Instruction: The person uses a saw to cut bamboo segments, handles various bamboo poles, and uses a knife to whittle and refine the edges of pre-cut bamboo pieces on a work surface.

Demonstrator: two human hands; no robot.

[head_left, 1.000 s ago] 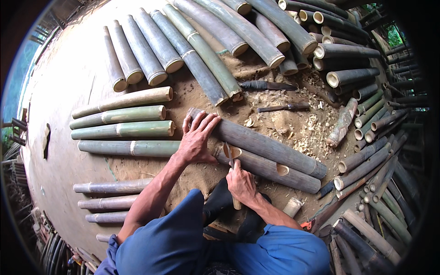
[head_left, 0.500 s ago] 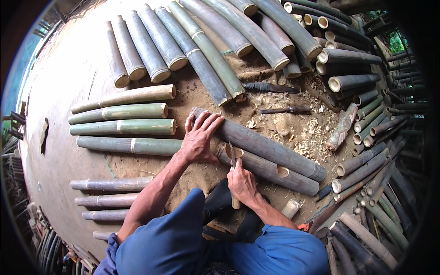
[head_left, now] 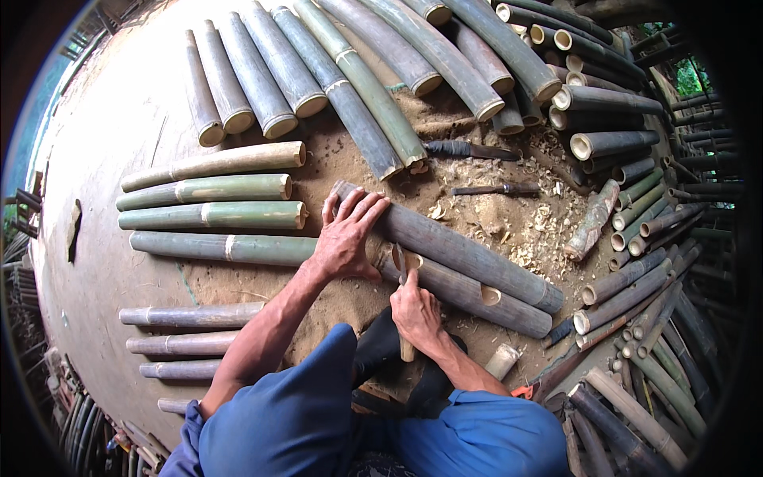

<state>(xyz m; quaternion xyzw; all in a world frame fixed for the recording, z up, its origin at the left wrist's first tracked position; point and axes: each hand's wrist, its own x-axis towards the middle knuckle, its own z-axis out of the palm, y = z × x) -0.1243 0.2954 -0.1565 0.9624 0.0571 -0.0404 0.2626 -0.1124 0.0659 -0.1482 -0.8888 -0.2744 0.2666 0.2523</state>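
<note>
Head view, starting at the left: three greyish bamboo lengths (head_left: 191,316) lie stacked in a row on the ground, with greener bamboo lengths (head_left: 211,215) beyond them. Farther out, a fan of long bamboo poles (head_left: 262,79) points toward the person. Blue-clad knees (head_left: 270,397) fill the lower edge. The hands are apart: the left hand (head_left: 346,238) lies spread, fingers over the near-left end of a plain dark bamboo tube (head_left: 477,250) and thumb by the end of a notched bamboo tube (head_left: 445,281) alongside it. The right hand (head_left: 417,310) is closed around a wood-handled knife (head_left: 407,350), its blade at the left of two notches in that tube, which lies slanting before the knees. Beyond lie a dark-handled machete (head_left: 473,150) and a slim chisel-like tool (head_left: 497,190), then pale shavings (head_left: 540,230), a rough pale log (head_left: 592,220) and, far right, piled bamboo sections (head_left: 624,277).
</note>
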